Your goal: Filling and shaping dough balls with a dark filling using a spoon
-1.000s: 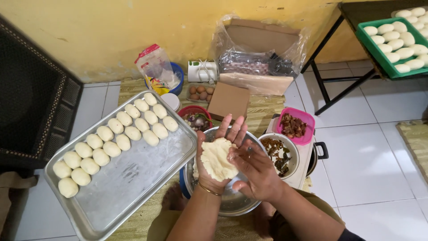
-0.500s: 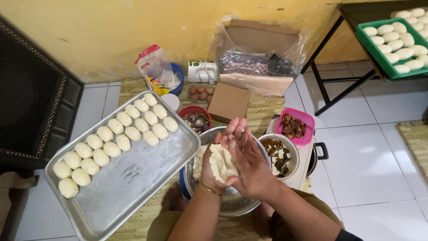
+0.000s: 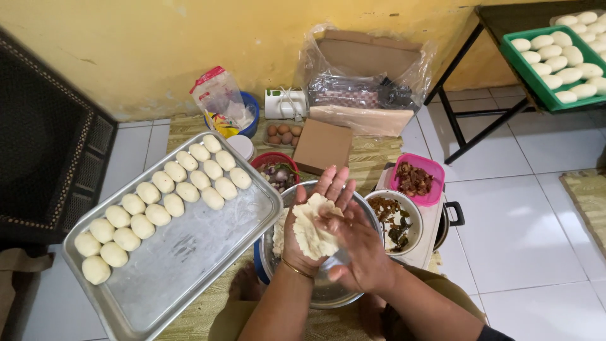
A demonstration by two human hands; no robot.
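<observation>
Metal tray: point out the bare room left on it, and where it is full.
The metal tray is bare along its near half, from the dough balls to the rim beside the steel bowl. The far edge, toward the wall, is crowded with two rows.
</observation>
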